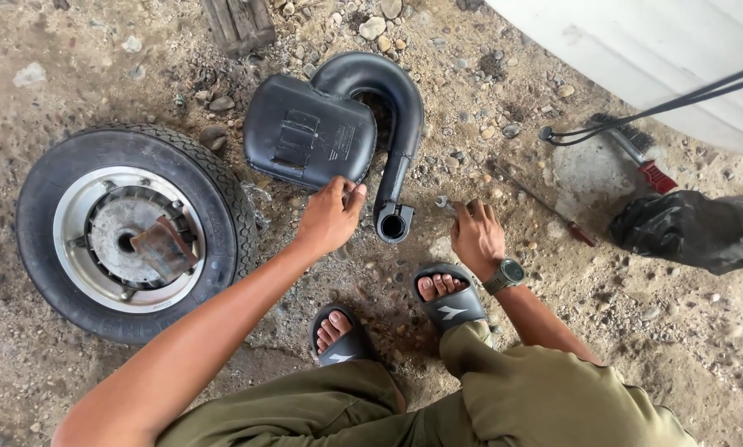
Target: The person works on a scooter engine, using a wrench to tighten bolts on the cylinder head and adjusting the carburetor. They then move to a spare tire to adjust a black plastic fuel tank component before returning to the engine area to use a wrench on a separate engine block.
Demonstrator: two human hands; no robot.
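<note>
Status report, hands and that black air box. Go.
Left hand touching air box edge. Right hand on ground beside its snorkel tube. Wheel alongside, nothing blocking.

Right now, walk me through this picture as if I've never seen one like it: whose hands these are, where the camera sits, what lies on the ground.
The single picture comes from a camera worn on a person's head, looking down at their own hands, knees and sandalled feet. The person squats on gravelly dirt ground. The left hand grips the lower edge of a black plastic box with a curved tube. The right hand, with a wristwatch, has its fingers on a small metal part; what it is, I cannot tell. Left lies a small wheel with tyre. On the right lie a brush, a screwdriver and a black bag.
</note>
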